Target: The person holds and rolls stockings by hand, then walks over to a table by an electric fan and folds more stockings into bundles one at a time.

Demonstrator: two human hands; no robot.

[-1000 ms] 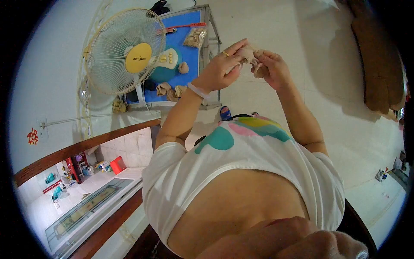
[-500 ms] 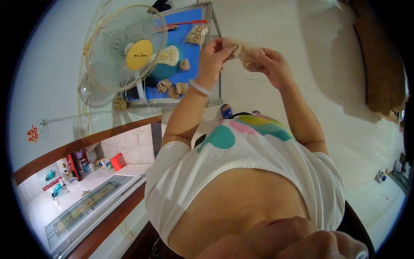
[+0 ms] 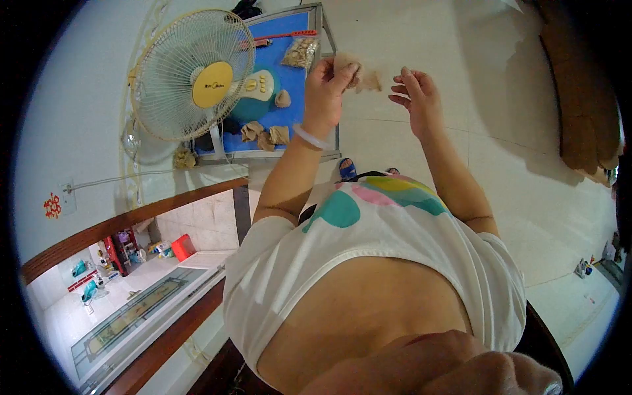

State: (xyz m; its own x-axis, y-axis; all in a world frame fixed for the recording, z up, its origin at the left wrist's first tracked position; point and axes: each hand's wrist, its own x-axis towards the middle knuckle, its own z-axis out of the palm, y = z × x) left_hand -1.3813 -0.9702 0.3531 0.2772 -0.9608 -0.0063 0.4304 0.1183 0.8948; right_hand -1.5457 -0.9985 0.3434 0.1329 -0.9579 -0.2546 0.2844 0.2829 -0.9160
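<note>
My left hand (image 3: 327, 89), with a pale bangle (image 3: 309, 137) at its wrist, is pinched on a thin beige sheer fabric (image 3: 370, 80). The fabric's loose end hangs out to the right, blurred by motion. Apart from it, my right hand (image 3: 419, 99) is raised with its fingers spread and nothing visible between them. Left of my left hand, several crumpled beige fabric pieces (image 3: 251, 131) lie on the blue tabletop (image 3: 289, 79). A clear bag of tan items (image 3: 299, 52) lies near the table's far right corner.
A yellow-rimmed fan (image 3: 212, 84) stands on the metal-framed table at the left. Near it lie a red stick (image 3: 296, 33) and dark items. Brown cardboard (image 3: 586, 105) is at the far right. Below left, a doorway opens on a white-tiled area with a red container (image 3: 182, 247).
My right hand has let go of the fabric and opened, while my left hand still grips it. Both hands have moved apart, and the fabric's free end swings between them.
</note>
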